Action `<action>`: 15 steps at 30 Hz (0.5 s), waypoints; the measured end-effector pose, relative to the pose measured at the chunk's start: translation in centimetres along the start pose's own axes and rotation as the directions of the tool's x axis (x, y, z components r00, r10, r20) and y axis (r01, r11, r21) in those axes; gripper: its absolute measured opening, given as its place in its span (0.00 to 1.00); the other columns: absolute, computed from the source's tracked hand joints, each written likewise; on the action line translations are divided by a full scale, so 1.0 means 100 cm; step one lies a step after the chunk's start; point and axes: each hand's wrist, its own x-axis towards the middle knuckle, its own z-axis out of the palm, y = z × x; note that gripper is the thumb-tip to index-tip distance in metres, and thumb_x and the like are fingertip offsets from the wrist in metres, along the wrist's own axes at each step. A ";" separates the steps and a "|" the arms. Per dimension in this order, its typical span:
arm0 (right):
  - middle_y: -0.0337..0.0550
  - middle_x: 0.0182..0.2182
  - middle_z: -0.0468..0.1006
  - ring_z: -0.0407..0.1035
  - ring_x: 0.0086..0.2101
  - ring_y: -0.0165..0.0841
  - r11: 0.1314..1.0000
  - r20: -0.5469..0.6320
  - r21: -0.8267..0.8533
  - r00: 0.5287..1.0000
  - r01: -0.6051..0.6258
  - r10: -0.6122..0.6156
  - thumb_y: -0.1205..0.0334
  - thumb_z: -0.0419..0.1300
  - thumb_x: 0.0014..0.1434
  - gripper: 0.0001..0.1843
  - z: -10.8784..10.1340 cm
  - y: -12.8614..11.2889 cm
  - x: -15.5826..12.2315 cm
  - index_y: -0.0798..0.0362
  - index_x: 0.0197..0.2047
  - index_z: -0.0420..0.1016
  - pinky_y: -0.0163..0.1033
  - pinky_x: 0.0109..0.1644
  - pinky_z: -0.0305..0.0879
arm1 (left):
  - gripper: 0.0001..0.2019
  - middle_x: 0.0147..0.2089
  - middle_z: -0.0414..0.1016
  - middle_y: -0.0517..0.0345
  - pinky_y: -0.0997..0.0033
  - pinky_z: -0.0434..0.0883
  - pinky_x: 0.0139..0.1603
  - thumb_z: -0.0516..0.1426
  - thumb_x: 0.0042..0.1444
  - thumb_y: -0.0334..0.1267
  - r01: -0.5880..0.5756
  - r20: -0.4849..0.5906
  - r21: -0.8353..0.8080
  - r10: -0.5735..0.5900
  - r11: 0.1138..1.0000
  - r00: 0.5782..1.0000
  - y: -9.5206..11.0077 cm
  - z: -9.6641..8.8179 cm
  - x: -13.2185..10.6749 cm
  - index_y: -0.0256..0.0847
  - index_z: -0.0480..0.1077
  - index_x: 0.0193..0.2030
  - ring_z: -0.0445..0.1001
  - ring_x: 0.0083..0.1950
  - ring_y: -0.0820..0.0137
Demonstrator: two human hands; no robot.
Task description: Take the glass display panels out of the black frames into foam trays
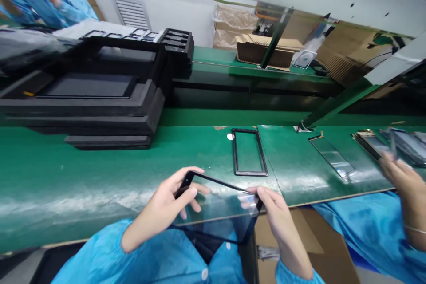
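Note:
My left hand (165, 204) grips the black-edged corner of a clear glass panel with a thin black frame (216, 206). My right hand (274, 217) pinches the panel's opposite edge, where a small clear film tab shows. The panel is tilted over the front edge of the green workbench (100, 177). Beyond my hands, an empty-looking black rectangular frame (249, 153) lies flat on the bench. To its right lies a long strip of glass with film (331, 157). Neither touches my hands.
Stacked black foam trays (89, 102) stand at the bench's left. A co-worker's hand (399, 175) holds a panel at the right, above other panels (371, 144). A cardboard box (299, 248) sits below the bench. Another person (43, 0) in blue works at the far left.

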 end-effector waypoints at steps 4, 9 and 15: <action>0.50 0.25 0.87 0.84 0.27 0.44 0.989 -0.135 0.148 0.991 0.015 0.005 0.37 0.69 0.62 0.26 0.001 0.009 -0.004 0.54 0.36 0.86 0.43 0.34 0.81 | 0.24 0.45 0.88 0.42 0.73 0.75 0.23 0.62 0.66 0.51 -0.031 -0.123 -0.075 0.022 0.997 0.992 -0.012 -0.001 -0.003 0.41 0.65 0.62 0.85 0.31 0.63; 0.49 0.22 0.86 0.82 0.22 0.42 0.989 -0.198 0.113 0.978 0.095 -0.071 0.36 0.70 0.60 0.26 0.016 0.000 -0.008 0.54 0.32 0.84 0.41 0.30 0.79 | 0.27 0.43 0.88 0.44 0.72 0.76 0.22 0.64 0.64 0.54 -0.019 -0.181 -0.119 -0.003 0.993 0.984 -0.014 0.005 -0.005 0.42 0.64 0.61 0.85 0.29 0.62; 0.43 0.20 0.85 0.80 0.20 0.38 0.986 -0.233 0.064 0.963 0.154 -0.135 0.38 0.70 0.60 0.24 0.021 -0.008 -0.014 0.52 0.31 0.83 0.38 0.28 0.78 | 0.28 0.41 0.89 0.48 0.73 0.75 0.21 0.67 0.62 0.54 -0.012 -0.249 -0.152 -0.026 0.988 0.968 -0.015 0.009 -0.011 0.43 0.64 0.60 0.84 0.28 0.64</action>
